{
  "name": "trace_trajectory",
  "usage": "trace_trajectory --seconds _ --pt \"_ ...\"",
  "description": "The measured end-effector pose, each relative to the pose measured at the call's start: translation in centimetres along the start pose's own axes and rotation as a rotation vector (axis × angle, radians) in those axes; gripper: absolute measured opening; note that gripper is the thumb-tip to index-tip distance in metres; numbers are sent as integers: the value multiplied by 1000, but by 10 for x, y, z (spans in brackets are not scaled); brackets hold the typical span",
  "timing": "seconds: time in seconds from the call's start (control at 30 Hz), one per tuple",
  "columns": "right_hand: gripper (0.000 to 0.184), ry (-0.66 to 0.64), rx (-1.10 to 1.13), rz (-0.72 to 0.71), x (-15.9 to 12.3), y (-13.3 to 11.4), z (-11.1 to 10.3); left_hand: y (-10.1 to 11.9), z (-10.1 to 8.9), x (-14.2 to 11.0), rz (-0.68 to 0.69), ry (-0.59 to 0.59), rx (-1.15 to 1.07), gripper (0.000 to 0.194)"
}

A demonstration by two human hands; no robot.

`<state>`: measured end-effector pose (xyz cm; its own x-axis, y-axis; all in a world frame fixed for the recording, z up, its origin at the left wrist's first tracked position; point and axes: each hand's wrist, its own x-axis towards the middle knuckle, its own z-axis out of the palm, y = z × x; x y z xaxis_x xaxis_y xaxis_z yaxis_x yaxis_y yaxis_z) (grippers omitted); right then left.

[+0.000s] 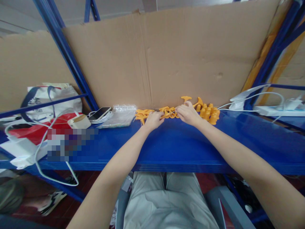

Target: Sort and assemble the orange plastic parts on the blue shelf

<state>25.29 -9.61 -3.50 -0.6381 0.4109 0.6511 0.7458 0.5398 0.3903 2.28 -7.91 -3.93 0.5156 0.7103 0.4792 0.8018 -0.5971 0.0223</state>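
My left hand point(153, 121) is closed, with thumb and fingers pinched on a small orange plastic piece point(162, 116). My right hand point(188, 114) is closed too, a short way to the right; its fingertips come together among the orange parts, and what they grip is too small to make out. Between and behind my hands lie orange ring-shaped pieces point(169, 112). An orange T-shaped handle point(186, 98) stands just beyond my right hand. Several orange cup-like pieces point(209, 113) are bunched to its right. Orange pieces with small chains point(142, 114) are heaped beside my left hand.
The blue shelf top point(176, 143) is backed by a cardboard sheet point(186, 57). Left of the orange pieces are clear plastic bags point(121, 116), a phone point(100, 113), white cables and a white bag point(57, 101). A power strip point(276, 110) sits far right. Another person's leg point(30, 194) shows at lower left.
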Motion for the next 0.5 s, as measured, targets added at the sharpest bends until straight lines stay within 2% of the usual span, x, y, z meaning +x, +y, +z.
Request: trace_trajectory --seconds 0.2,0.5 --pt "31 -50 4 89 -4 6 3 4 -6 -1 -73 61 78 20" --pt "27 -99 -29 99 -6 6 3 3 1 -3 29 6 42 25"
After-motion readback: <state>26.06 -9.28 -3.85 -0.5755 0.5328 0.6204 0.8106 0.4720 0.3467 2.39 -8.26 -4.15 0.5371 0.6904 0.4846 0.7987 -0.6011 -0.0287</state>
